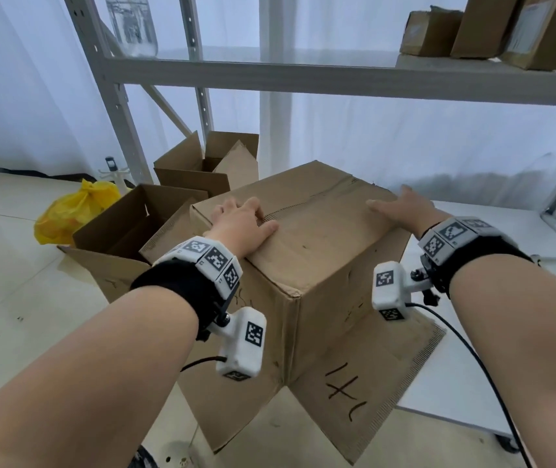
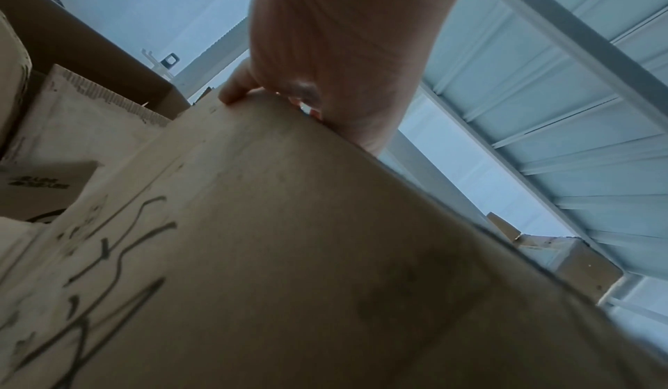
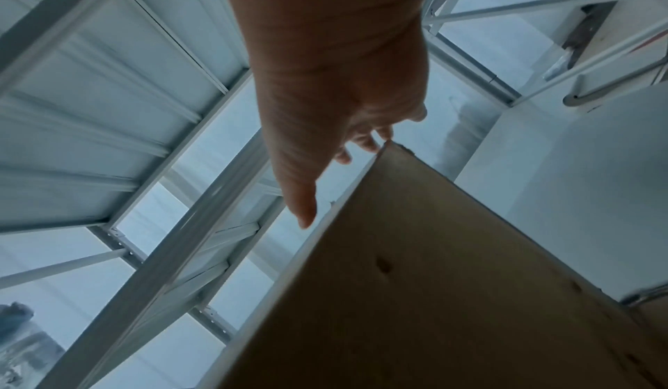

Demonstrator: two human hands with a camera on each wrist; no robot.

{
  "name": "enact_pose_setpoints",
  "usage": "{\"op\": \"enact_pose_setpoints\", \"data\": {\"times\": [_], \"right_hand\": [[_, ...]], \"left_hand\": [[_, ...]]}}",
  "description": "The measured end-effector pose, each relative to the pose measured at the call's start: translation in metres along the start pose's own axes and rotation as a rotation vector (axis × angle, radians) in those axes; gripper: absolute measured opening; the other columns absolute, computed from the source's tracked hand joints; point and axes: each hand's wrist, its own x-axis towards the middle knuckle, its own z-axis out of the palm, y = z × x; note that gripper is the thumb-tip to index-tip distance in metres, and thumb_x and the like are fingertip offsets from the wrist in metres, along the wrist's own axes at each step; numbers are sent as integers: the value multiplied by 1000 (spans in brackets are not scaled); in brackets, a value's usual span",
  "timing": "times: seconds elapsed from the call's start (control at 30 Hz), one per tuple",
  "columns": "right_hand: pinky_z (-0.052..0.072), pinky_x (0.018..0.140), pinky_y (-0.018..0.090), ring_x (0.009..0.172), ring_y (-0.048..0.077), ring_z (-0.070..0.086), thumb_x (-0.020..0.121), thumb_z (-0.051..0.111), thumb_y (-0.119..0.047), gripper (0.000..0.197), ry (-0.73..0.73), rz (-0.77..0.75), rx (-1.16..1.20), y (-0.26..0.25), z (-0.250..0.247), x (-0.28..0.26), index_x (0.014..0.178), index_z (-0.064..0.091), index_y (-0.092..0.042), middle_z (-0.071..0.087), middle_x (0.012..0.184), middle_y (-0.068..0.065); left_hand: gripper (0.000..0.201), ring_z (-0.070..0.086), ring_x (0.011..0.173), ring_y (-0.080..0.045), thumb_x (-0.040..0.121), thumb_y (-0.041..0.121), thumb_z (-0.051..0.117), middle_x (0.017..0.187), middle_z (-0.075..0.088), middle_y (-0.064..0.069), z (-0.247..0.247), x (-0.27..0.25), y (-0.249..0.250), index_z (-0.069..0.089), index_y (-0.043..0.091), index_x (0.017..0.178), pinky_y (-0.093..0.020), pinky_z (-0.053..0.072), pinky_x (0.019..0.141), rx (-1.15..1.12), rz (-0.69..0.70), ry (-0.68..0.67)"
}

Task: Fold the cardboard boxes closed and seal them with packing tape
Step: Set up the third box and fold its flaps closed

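A large brown cardboard box [image 1: 320,238] stands in front of me with its top flaps folded flat. The flaps at its base splay outward, and one of them bears black marker writing. My left hand [image 1: 243,221] rests on the left part of the top, fingers pressing down near the seam. My right hand [image 1: 401,207] lies flat and spread at the top's far right edge. In the left wrist view the palm [image 2: 343,52] bears on the box's upper edge [image 2: 289,252]. The right wrist view shows straight fingers [image 3: 336,81] over the box corner [image 3: 433,281]. No tape is in view.
Two open empty boxes [image 1: 128,224] [image 1: 202,167] sit on the floor to the left, beside a yellow bag [image 1: 74,211]. A white table [image 1: 493,332] lies to the right. A metal shelf [image 1: 303,76] crosses overhead and carries more boxes [image 1: 489,28].
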Motion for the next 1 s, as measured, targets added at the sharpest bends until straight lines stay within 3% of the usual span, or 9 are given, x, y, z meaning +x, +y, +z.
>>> {"op": "enact_pose_setpoints", "data": {"times": [0.13,0.23,0.3,0.47,0.57,0.63,0.73,0.9,1.0], "right_hand": [[27,111,46,137,37,26,75,54,-75,101,-54,20,-75,0,11,12,145,30,-6,32,148,17],[28,112,46,136,38,27,69,59,-78,111,-22,51,-11,7,8,11,146,27,-5,27,147,19],[30,110,45,135,38,30,63,61,-82,116,10,57,21,13,6,13,143,31,-3,31,145,20],[45,79,37,101,31,57,46,64,-85,101,9,9,167,23,5,9,104,60,-2,62,107,14],[35,58,31,73,25,50,54,74,-73,69,-12,-6,300,22,1,-7,72,46,-13,50,74,4],[28,51,30,60,20,41,44,73,-76,70,28,-28,355,20,-7,-14,64,32,-21,38,65,-1],[31,54,32,59,20,40,41,70,-75,70,126,-46,405,26,-23,-25,64,29,-23,35,63,-2],[28,51,32,74,25,49,66,72,-64,59,219,18,314,53,-38,-51,64,39,-16,43,65,2],[42,71,35,98,32,59,71,69,-63,73,163,71,238,68,-30,-64,107,49,-3,60,98,11]], "left_hand": [[46,11,139,-40,88,60,45,147,20,-20,8,-2,1,38,26,118,-59,19,110,-56,-91,15],[65,-19,138,-48,85,72,38,154,-17,-24,7,-8,-1,27,40,141,-64,1,111,-43,-205,-50],[72,-21,136,-53,85,75,31,152,-25,-25,1,-11,-2,11,46,147,-63,-5,110,-8,-241,-106],[72,2,144,-42,90,69,30,155,-9,-25,-18,-20,-12,9,38,151,-49,8,117,6,-225,-202],[70,18,142,-34,93,61,37,154,23,-17,-28,-25,-12,21,26,151,-43,20,113,2,-148,-163],[68,34,136,-30,92,57,46,150,35,-12,-35,-27,-10,33,20,147,-38,29,109,-80,-103,-74],[64,44,130,-26,90,55,52,143,46,-8,-42,-31,-3,46,17,140,-36,35,105,-131,4,48],[68,48,127,-20,83,63,55,139,52,-1,-36,-23,14,51,19,136,-35,38,104,-92,150,118],[72,43,130,-21,82,66,52,145,43,-4,-23,-13,28,46,22,139,-36,35,106,17,230,73]]}}
